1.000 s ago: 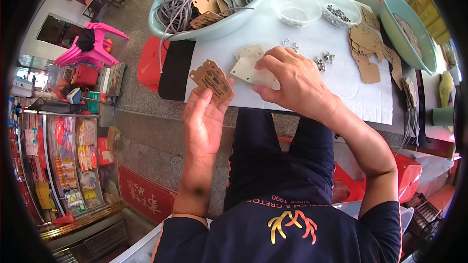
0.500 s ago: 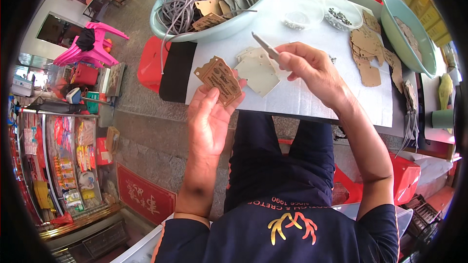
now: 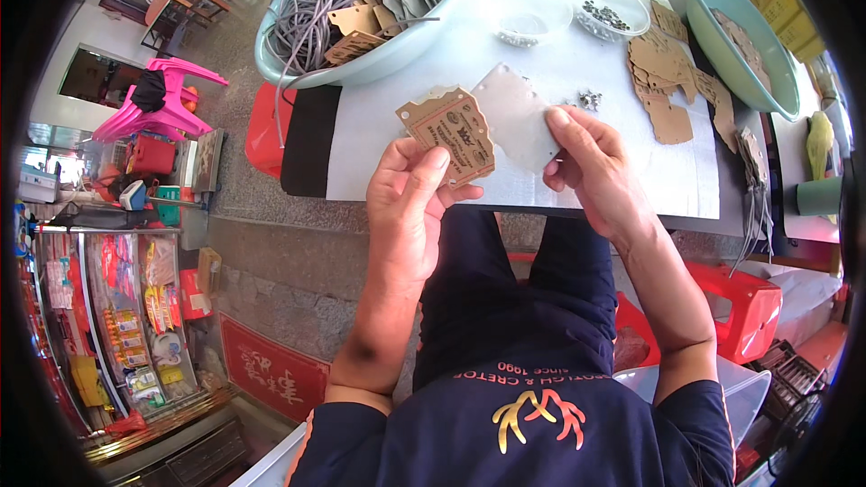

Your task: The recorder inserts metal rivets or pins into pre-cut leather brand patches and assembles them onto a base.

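My left hand (image 3: 410, 194) is closed on a brown die-cut cardboard tag (image 3: 451, 140) with dark print and a stepped edge, thumb on its face. Just right of it, my right hand (image 3: 591, 158) pinches a thin, pale, translucent sheet (image 3: 516, 117) by its right edge, between thumb and fingers. The sheet's left side comes close to the tag, and whether they touch I cannot tell. Both pieces are above the near part of the white-covered table (image 3: 361, 153). A pale edge shows behind the tag, mostly hidden by it.
Small metal fasteners (image 3: 589, 99) lie beyond my right hand. Behind stand two clear bowls, one a plastic bowl (image 3: 645, 22) of dark small parts. Brown cardboard pieces (image 3: 667, 117) are stacked rightward, near a green basin (image 3: 699, 27). A larger basin (image 3: 316, 77) holds grey cords and tags.
My right hand has turned the thin sheet from edge-on to nearly flat and brought it beside the tag. My left hand has raised the cardboard tag slightly and moved it right.
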Available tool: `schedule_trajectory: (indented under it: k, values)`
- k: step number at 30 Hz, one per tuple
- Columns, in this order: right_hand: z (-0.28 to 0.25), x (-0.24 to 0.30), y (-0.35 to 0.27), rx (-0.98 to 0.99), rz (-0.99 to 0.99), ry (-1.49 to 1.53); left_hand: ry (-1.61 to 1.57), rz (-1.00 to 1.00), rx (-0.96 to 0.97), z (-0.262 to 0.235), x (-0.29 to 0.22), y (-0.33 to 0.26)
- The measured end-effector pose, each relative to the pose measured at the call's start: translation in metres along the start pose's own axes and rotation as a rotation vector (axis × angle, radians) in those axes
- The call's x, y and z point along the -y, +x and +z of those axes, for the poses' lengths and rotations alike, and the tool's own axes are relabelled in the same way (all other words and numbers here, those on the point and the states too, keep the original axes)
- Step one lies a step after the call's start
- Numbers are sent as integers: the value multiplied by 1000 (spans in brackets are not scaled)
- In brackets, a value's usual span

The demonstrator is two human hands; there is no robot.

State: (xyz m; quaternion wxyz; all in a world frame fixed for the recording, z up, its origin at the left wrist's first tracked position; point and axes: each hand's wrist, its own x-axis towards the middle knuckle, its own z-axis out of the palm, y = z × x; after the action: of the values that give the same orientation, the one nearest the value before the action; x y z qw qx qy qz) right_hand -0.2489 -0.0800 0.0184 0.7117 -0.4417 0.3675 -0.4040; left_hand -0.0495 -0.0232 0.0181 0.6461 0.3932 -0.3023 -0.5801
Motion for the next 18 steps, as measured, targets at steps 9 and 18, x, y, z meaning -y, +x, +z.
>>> schedule_trajectory:
  k: [9,18]
  values:
    - [-16,1,-26,-116,-64,9,196,88,77,27,13,-4]
    - [-39,8,-35,-80,-147,-119,340,36,221,33,9,-7]
